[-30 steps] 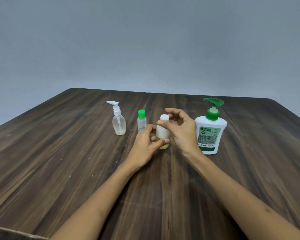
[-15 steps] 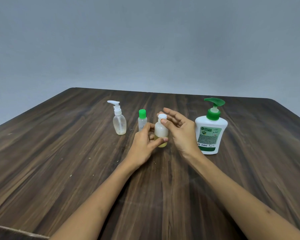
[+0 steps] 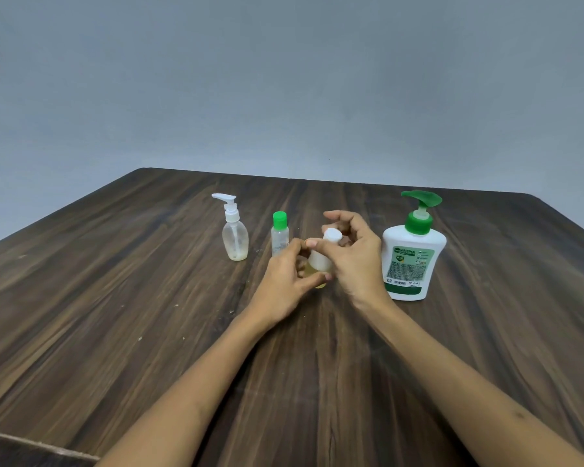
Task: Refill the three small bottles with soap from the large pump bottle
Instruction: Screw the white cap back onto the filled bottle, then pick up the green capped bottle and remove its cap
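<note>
A small bottle with a white cap (image 3: 321,257) and yellowish liquid at its bottom stands at the table's middle. My left hand (image 3: 284,281) grips its lower body. My right hand (image 3: 354,254) curls its fingers round the white cap. To the left stand a small clear bottle with a green cap (image 3: 280,235) and a small clear pump bottle (image 3: 235,235) with a white pump. The large white pump bottle (image 3: 412,254) with a green pump stands just right of my right hand.
All the bottles stand in a row on a dark wooden table (image 3: 115,315). A plain grey wall rises behind the table's far edge. The table's near left edge shows at the bottom left corner.
My right hand's fingers have shifted round the white cap, from straighter to curled. The bottle now leans slightly. My left hand has kept its hold on the bottle.
</note>
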